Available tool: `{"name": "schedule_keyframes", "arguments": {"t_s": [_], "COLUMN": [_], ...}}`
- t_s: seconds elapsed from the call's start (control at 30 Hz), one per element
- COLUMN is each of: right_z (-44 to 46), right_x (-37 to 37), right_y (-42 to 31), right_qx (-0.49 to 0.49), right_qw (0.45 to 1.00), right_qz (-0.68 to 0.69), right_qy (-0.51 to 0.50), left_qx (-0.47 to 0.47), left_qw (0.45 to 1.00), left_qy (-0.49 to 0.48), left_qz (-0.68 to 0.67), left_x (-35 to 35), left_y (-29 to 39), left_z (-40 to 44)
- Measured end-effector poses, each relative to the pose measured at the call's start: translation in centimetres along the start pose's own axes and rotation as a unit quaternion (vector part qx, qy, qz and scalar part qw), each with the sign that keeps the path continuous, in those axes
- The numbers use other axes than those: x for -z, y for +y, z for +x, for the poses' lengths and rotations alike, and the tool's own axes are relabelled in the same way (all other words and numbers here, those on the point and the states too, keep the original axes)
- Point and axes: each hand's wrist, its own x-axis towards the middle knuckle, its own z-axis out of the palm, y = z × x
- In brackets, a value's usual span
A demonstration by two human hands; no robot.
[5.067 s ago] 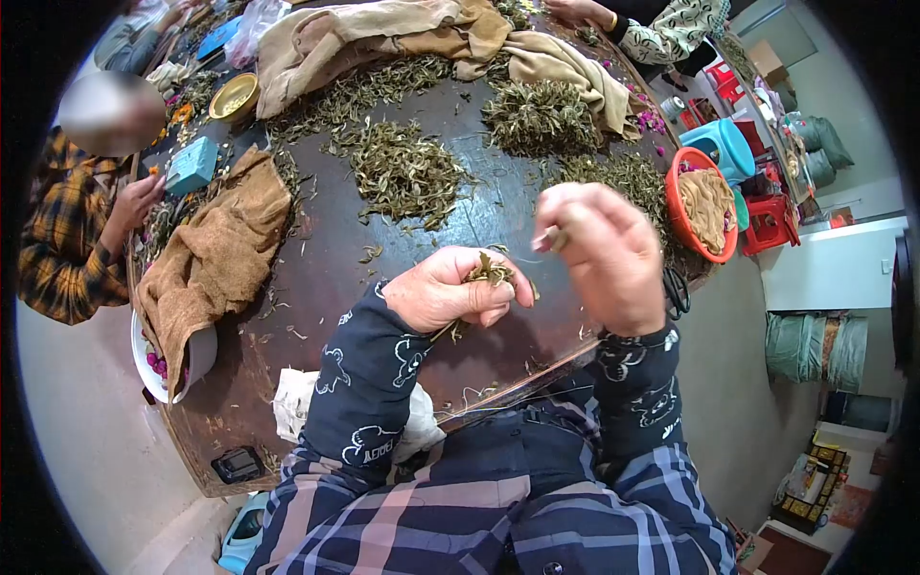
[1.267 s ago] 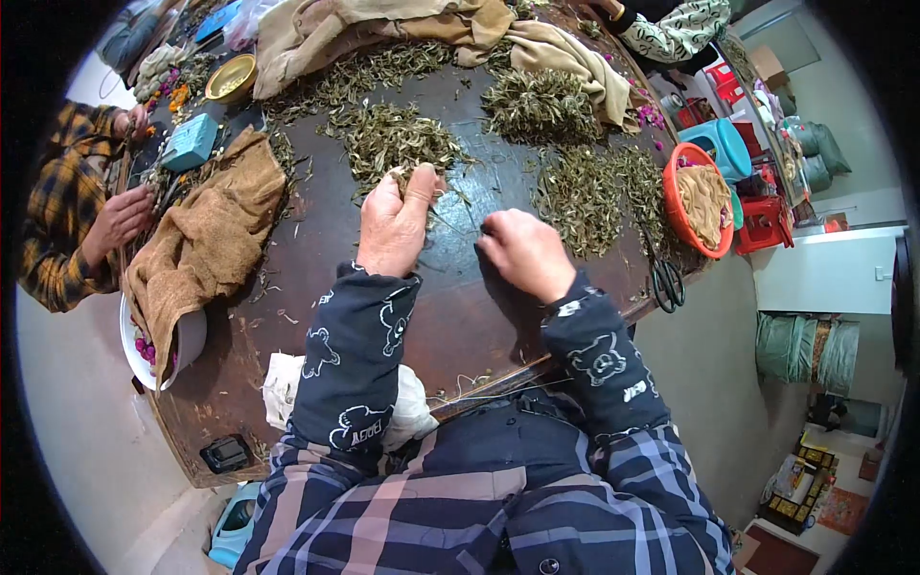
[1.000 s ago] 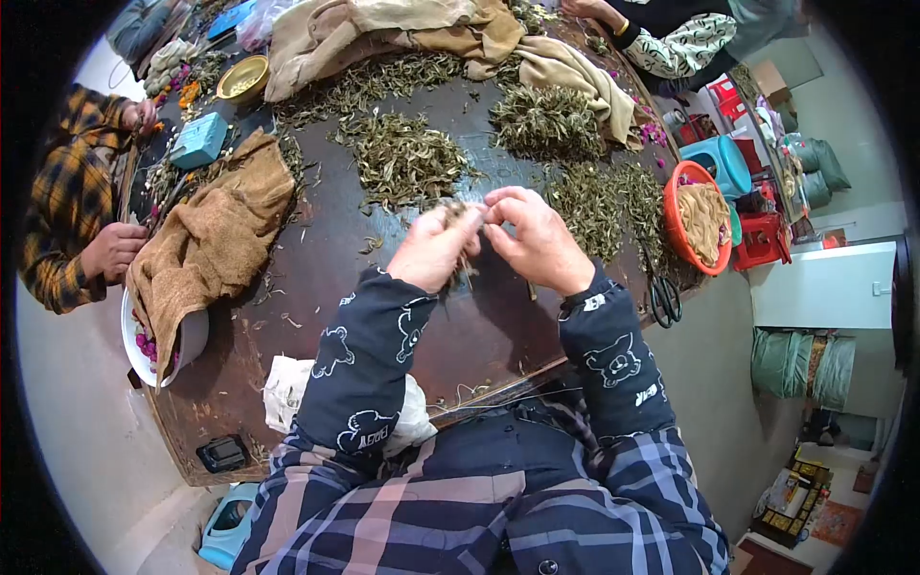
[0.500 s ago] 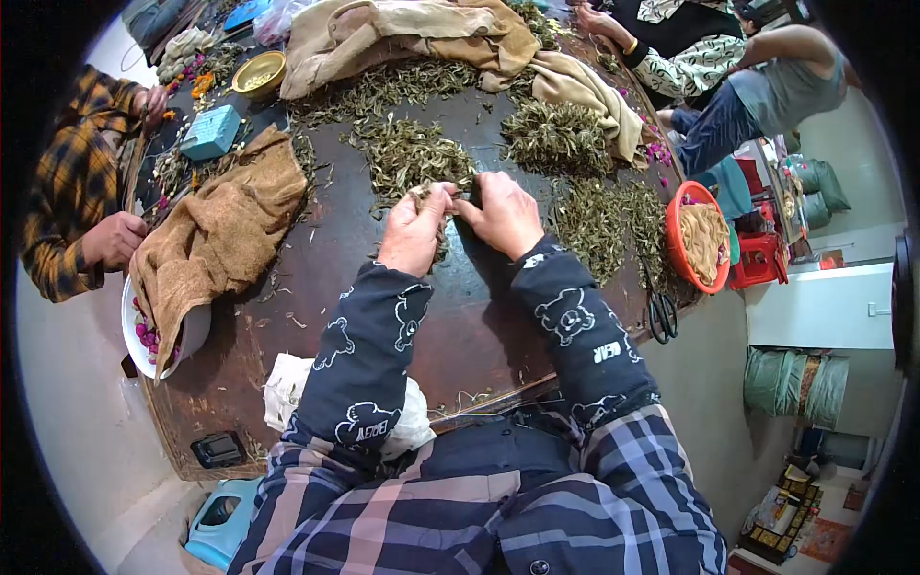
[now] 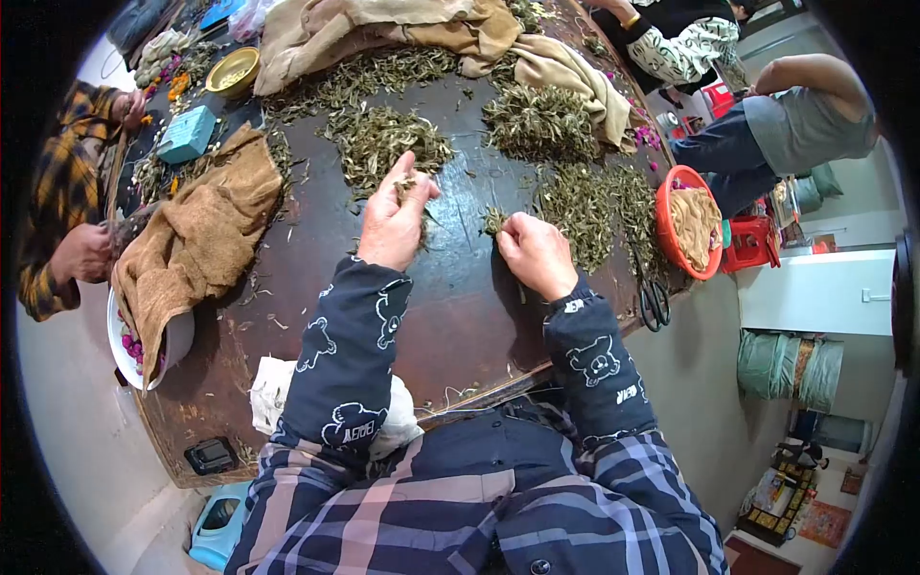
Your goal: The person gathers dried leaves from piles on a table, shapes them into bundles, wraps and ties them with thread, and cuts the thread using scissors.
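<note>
My left hand [image 5: 395, 218] is raised over the dark table [image 5: 450, 331], its thumb and fingers closed on a few dried leaves, with the index finger pointing up. Just beyond it lies a loose pile of dried leaves [image 5: 383, 142]. To the right, my right hand [image 5: 537, 253] is curled, with a small leafy tuft [image 5: 493, 220] showing at its fingertips. A flatter spread of leaves [image 5: 583, 206] lies beside my right hand, and a denser heap [image 5: 541, 123] stands behind that. The two hands are apart.
Brown cloth [image 5: 206, 230] drapes over a white basin [image 5: 179, 343] at left, near a blue box [image 5: 187, 134]. Black scissors [image 5: 655, 304] and an orange basin [image 5: 664, 225] are at right. Co-workers' hands show at left and top right; another person [image 5: 805, 125] stands at right.
My hands have separated after being together half a second ago; the right hand moved right and toward me. The standing person at right has shifted farther right.
</note>
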Motion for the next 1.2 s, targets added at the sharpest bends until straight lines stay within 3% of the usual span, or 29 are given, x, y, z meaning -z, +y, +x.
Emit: {"name": "schedule_keyframes", "arguments": {"t_s": [0.1, 0.23, 0.43, 0.73, 0.93, 1.07, 1.2], "right_z": [-0.9, -0.9, -0.4, 0.5, 1.3, 2.6, 2.5], "right_x": [0.9, 2.3, 2.5, -0.2, -0.3, 1.4, 2.0], "right_y": [0.0, 0.1, 1.1, -2.0, -2.3, -3.4, -4.8], "right_qx": [0.002, -0.018, -0.020, 0.157, 0.098, 0.168, 0.171], "right_qw": [0.997, 0.996, 0.998, 0.983, 0.989, 0.970, 0.957], "right_qz": [0.066, 0.075, 0.058, -0.056, -0.107, 0.156, 0.219], "right_qy": [-0.029, -0.040, -0.008, 0.075, 0.002, 0.079, 0.083], "left_qx": [0.005, 0.129, 0.143, 0.130, 0.114, 0.115, 0.134], "left_qw": [0.995, 0.959, 0.954, 0.978, 0.989, 0.979, 0.962], "left_qy": [0.012, 0.047, 0.065, 0.045, 0.024, -0.017, -0.069], "left_qz": [-0.094, -0.248, -0.254, -0.157, -0.087, -0.169, -0.228], "left_x": [0.1, 0.4, 0.3, -0.1, -1.1, -2.6, -3.3], "left_y": [1.3, 2.5, 1.9, 1.9, 2.2, 1.7, 2.2], "left_z": [-0.2, -0.8, -0.8, -1.2, -1.8, -2.3, -2.7]}}
